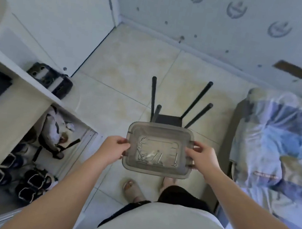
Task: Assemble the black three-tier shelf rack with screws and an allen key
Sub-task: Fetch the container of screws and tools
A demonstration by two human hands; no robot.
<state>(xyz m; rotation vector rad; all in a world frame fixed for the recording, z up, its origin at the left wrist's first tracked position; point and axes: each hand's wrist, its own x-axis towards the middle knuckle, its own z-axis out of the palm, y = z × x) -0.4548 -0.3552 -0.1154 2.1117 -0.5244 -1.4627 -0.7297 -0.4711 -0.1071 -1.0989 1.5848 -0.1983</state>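
Tray (155, 171): smoky grey, semi-transparent plastic, rect. w/ rounded corners, raised rim, small lug on each short side. It is held level in mid-air at approx. waist height, above the tiled floor (126, 67).

Left hand (114, 147) is curled round the tray's left edge, thumb on top of the rim. Right hand (201, 157) is clamped on the right edge at the lug, thumb over the rim, fingers underneath.

Loose silver hardware (159, 158) is seen inside the tray: several screws, bunched toward the near-left corner, one apart at the right. The allen key can't be told from the screws.

Black rack frame is standing on the floor just beyond the tray: flat black base tier (168, 120) w/ four thin black poles (197, 100) sticking up, one per corner. Near edge of the base is covered by the tray's far rim; contact can't be confirmed.

Bed (280, 144) w/ blue patterned cover is at the right, shoes (32, 180) in an open shelf at the left.
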